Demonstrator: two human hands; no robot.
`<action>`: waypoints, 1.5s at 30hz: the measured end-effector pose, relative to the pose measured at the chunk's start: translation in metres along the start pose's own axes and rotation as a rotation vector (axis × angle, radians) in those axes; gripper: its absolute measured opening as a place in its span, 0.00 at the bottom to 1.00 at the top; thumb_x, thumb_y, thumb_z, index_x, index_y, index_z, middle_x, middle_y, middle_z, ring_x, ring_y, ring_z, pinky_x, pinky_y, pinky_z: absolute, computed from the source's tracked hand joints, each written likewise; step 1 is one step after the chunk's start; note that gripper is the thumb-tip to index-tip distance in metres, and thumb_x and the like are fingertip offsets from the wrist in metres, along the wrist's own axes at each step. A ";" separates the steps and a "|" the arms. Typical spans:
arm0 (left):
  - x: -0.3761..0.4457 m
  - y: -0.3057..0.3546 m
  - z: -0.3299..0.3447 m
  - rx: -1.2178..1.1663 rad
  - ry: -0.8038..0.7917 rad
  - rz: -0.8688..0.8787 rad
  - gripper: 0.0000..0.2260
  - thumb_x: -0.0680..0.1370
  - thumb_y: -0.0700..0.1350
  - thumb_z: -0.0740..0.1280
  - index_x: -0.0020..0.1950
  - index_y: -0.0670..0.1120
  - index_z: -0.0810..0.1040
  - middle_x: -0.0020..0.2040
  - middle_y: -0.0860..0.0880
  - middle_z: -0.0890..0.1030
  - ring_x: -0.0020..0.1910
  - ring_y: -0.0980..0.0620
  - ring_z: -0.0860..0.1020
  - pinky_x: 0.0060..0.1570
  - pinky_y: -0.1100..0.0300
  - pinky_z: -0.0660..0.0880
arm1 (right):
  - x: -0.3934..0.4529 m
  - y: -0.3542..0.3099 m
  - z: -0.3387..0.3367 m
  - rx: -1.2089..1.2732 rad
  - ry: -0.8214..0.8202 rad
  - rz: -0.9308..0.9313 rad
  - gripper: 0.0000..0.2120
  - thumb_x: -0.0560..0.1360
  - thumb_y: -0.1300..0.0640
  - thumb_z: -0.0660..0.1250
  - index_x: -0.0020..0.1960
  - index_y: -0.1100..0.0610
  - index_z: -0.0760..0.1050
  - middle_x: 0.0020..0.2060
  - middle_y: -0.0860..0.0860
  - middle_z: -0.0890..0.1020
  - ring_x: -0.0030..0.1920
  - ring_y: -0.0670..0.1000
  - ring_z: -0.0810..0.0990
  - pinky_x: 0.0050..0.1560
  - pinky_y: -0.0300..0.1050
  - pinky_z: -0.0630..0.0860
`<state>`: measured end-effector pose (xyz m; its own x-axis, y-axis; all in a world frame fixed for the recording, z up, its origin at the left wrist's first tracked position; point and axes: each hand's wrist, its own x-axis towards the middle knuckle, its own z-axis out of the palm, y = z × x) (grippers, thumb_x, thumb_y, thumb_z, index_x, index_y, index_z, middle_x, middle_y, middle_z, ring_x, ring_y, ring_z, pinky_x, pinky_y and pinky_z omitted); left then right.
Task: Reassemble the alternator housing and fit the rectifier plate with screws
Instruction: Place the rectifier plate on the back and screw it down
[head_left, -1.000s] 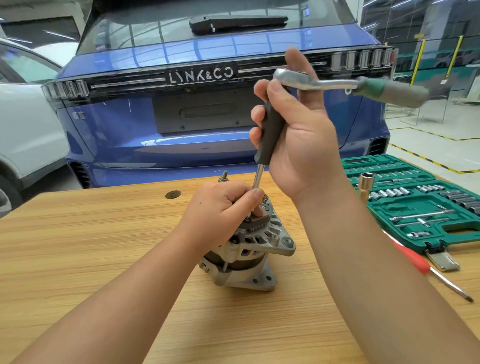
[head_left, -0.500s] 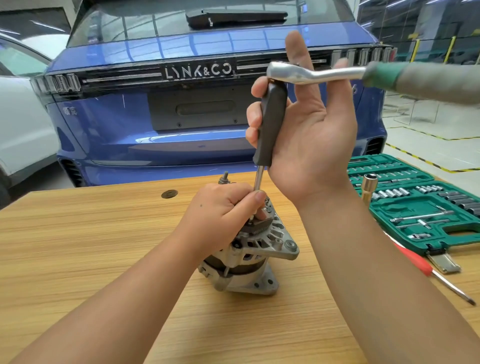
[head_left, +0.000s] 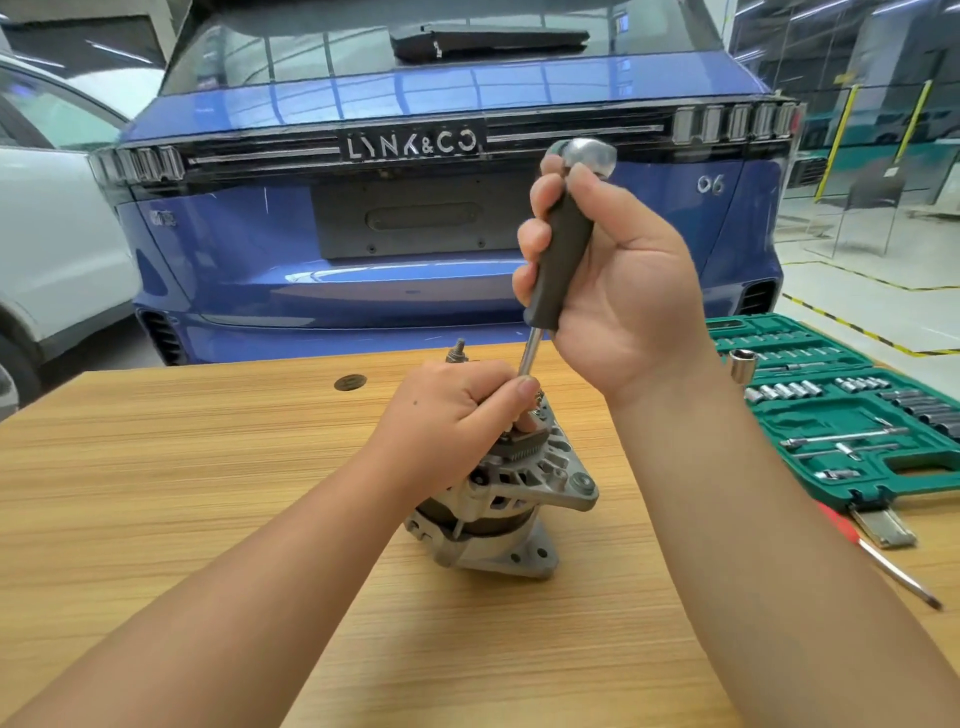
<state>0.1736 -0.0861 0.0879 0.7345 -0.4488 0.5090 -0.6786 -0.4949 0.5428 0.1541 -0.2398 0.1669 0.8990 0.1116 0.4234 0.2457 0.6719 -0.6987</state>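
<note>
Upright on the wooden desk (head_left: 208, 467) stands the alternator (head_left: 514, 499), its flat mounting foot down and its finned rear end up, roughly midway across the desk. From the head view, the left hand (head_left: 457, 410) sits curled over the top of the alternator, fingers and thumb closed around the lower end of a driver's metal shaft (head_left: 529, 353) where it meets the rear of the unit; what lies under the fingertips is hidden. Above it the right hand (head_left: 618, 291) grips the dark grey driver handle (head_left: 563, 254), fingers wrapped round it, with the shiny ratchet head (head_left: 589, 156) on the handle's top end. To the right an open green socket case (head_left: 852, 415) lies on the desk, a red-handled screwdriver (head_left: 883, 561) just in front of it. Behind the desk stands a blue car (head_left: 415, 270), tail toward the camera.
</note>
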 end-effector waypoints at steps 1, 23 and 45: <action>-0.002 -0.001 0.000 -0.001 0.016 0.009 0.15 0.83 0.52 0.62 0.42 0.50 0.85 0.37 0.62 0.84 0.37 0.60 0.79 0.36 0.71 0.69 | -0.001 0.001 0.000 0.037 -0.033 0.010 0.09 0.73 0.54 0.66 0.53 0.53 0.73 0.40 0.44 0.79 0.36 0.44 0.75 0.41 0.40 0.68; 0.004 -0.001 0.001 0.011 0.007 0.019 0.18 0.81 0.56 0.59 0.41 0.51 0.84 0.39 0.67 0.83 0.42 0.62 0.80 0.39 0.72 0.68 | 0.001 0.007 0.000 0.024 -0.048 -0.170 0.14 0.80 0.42 0.60 0.55 0.50 0.78 0.41 0.48 0.76 0.36 0.49 0.70 0.39 0.44 0.63; 0.001 -0.001 0.002 -0.001 0.032 0.016 0.18 0.81 0.55 0.60 0.40 0.51 0.84 0.38 0.62 0.84 0.39 0.56 0.80 0.40 0.65 0.71 | -0.002 0.010 -0.004 0.052 -0.204 -0.220 0.17 0.79 0.53 0.53 0.64 0.46 0.73 0.46 0.54 0.79 0.39 0.53 0.72 0.40 0.48 0.63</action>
<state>0.1755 -0.0875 0.0867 0.7230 -0.4325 0.5387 -0.6902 -0.4871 0.5351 0.1568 -0.2364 0.1566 0.7337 0.1002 0.6720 0.4027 0.7325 -0.5489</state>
